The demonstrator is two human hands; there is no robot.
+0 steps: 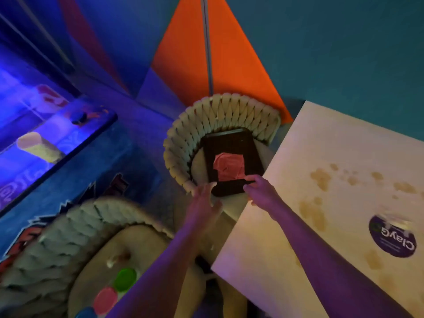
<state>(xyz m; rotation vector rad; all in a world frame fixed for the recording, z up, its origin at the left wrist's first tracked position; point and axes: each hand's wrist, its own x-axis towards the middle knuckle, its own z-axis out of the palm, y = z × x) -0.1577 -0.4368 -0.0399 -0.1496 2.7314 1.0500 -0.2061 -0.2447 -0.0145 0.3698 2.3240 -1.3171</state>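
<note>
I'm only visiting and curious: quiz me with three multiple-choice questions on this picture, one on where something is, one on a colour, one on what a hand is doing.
1. Where does the dark tray lie?
A. in a sink
B. on the seat of the woven chair
C. on a shelf

2. What colour is the flat clay on the tray?
A. green
B. pink
C. white

3. How is the left hand?
A. open, fingers stretched toward the tray
B. closed in a fist
C. gripping a cup

Answers:
1 B, the chair's woven back curves round the tray.
2 B, the piece shows pink against the dark tray.
3 A, its fingers are straight and hold nothing.
</note>
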